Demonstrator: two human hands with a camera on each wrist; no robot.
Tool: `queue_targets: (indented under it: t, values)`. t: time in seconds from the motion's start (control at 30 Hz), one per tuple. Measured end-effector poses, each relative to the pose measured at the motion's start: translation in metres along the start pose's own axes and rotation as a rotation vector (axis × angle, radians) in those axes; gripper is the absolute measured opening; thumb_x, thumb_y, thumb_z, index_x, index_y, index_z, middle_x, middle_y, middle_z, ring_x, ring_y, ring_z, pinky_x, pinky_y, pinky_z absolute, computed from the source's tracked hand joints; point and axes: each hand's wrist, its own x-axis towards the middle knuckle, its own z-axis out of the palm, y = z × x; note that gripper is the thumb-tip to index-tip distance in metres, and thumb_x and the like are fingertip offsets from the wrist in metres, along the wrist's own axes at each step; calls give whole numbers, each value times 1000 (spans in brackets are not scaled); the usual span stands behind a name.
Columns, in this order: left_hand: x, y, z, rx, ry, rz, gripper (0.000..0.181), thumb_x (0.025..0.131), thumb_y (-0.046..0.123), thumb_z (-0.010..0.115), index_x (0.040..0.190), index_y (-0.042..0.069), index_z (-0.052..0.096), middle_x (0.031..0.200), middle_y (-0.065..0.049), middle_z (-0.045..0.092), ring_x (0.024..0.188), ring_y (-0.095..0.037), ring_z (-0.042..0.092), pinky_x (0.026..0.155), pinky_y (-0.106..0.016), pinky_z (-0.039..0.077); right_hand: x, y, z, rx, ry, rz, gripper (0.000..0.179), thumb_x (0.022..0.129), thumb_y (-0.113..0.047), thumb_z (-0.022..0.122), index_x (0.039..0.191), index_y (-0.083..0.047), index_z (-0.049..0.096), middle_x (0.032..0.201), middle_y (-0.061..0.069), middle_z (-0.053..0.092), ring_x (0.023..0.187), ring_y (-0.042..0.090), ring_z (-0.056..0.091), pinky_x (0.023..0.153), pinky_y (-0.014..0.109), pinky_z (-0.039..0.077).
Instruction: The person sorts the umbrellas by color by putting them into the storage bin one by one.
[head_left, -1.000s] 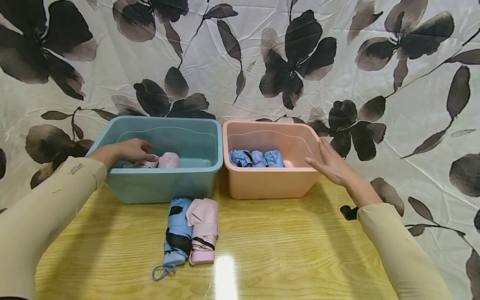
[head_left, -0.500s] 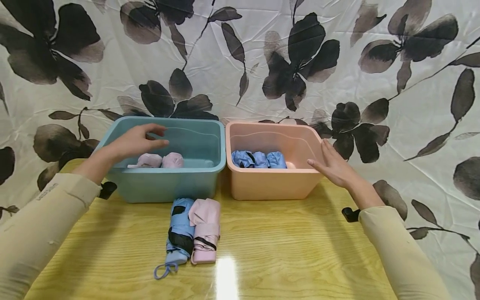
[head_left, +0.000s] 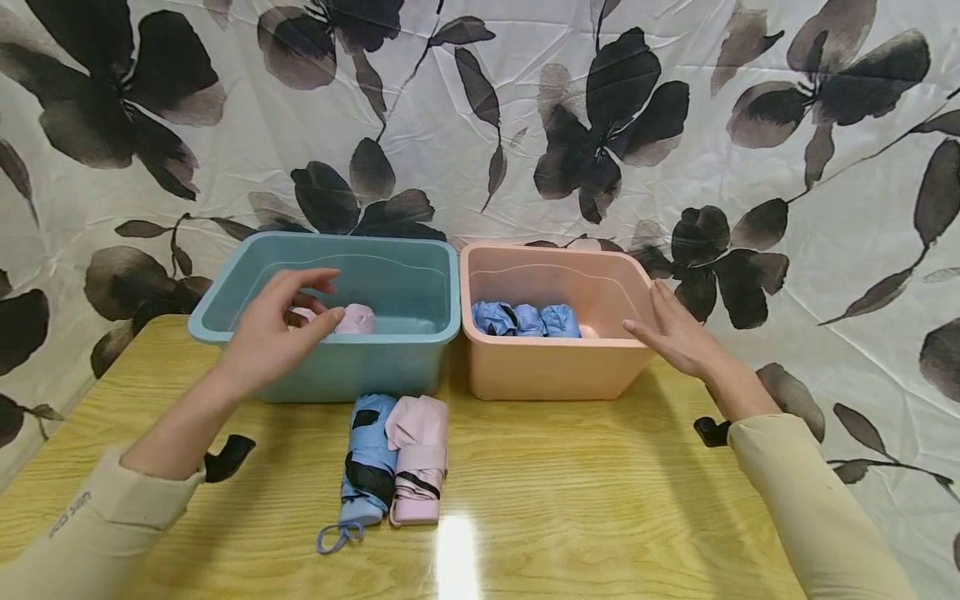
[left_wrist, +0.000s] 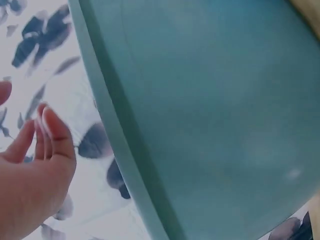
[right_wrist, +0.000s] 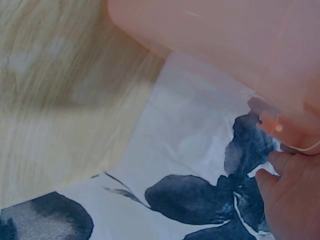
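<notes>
My left hand point(head_left: 273, 333) hovers over the front rim of the teal bin point(head_left: 375, 367), its fingers loosely bent and holding nothing. Behind it in the bin lie two pink folded umbrellas point(head_left: 357, 318), one mostly hidden by the hand. The left wrist view has the hand point(left_wrist: 40, 175) beside the bin's wall point(left_wrist: 210, 125). On the right rim of the peach bin point(head_left: 547, 371), my right hand point(head_left: 678, 337) rests with straight fingers. Three blue folded umbrellas point(head_left: 528, 320) sit in that bin. In front, a blue umbrella point(head_left: 370, 458) and a pink umbrella point(head_left: 420, 458) lie side by side.
Both bins stand next to each other on the wood-grain table point(head_left: 570, 500). Right behind them hangs a white cloth point(head_left: 465, 108) with dark flowers. A blue strap loop point(head_left: 339, 537) trails from the blue umbrella toward the table's front.
My left hand has come up off the pink umbrellas in the teal bin and drawn back toward me over its front rim. The right hand stays on the peach bin.
</notes>
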Motion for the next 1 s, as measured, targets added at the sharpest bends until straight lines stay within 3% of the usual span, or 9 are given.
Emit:
queue_targets:
  t: [0.1, 0.2, 0.37, 0.47, 0.6, 0.8, 1.0]
  values:
    - [-19, 0, 11, -40, 78, 86, 47, 97, 2, 70, 143, 3, 59, 120, -12, 57, 91, -3, 55, 73, -10, 44, -2, 2, 0, 2, -2, -1, 99, 106, -61, 44, 164, 0, -8, 173, 19, -14, 159, 42, -7, 124, 67, 7]
    - [-37, -3, 22, -52, 115, 146, 47, 92, -7, 72, 137, 3, 62, 114, -9, 57, 87, -3, 55, 68, -12, 44, -3, 3, 0, 5, 0, -3, 99, 106, -61, 44, 164, 0, -8, 173, 19, -14, 159, 41, -8, 124, 67, 7]
    - [-61, -18, 42, -19, 59, 162, 46, 89, -8, 75, 132, 1, 64, 112, -9, 59, 84, -7, 54, 64, -18, 45, -5, 4, -1, 2, 6, -1, 99, 106, -61, 43, 164, 0, -8, 173, 19, -14, 159, 42, -7, 124, 68, 6]
    - [-72, -30, 54, 22, -35, 129, 45, 90, -2, 77, 133, 1, 63, 119, -11, 57, 88, -12, 56, 66, -22, 47, -5, 5, -2, 3, 6, 7, 99, 105, -63, 43, 164, -1, -8, 173, 18, -15, 159, 42, -8, 124, 68, 6]
    - [-84, -44, 65, 55, -178, 37, 48, 94, 9, 77, 137, 1, 59, 131, -14, 50, 105, -25, 59, 78, -34, 51, -5, 4, -2, 3, 1, 11, 99, 105, -63, 43, 164, -2, -9, 173, 17, -15, 159, 43, -7, 123, 69, 6]
    - [-90, -61, 75, 94, -299, -63, 68, 92, 29, 82, 145, -2, 51, 144, -24, 41, 130, -44, 46, 101, -62, 47, -4, 4, -1, 6, -3, 8, 99, 105, -62, 43, 164, -1, -9, 173, 17, -15, 159, 43, -7, 123, 69, 6]
    - [-88, -72, 80, 65, -362, -126, 80, 90, 34, 83, 150, -4, 47, 144, -31, 37, 120, -41, 53, 96, -57, 50, -1, 2, 0, 3, -2, -4, 99, 105, -62, 43, 164, -2, -9, 173, 17, -15, 159, 41, -7, 124, 68, 7]
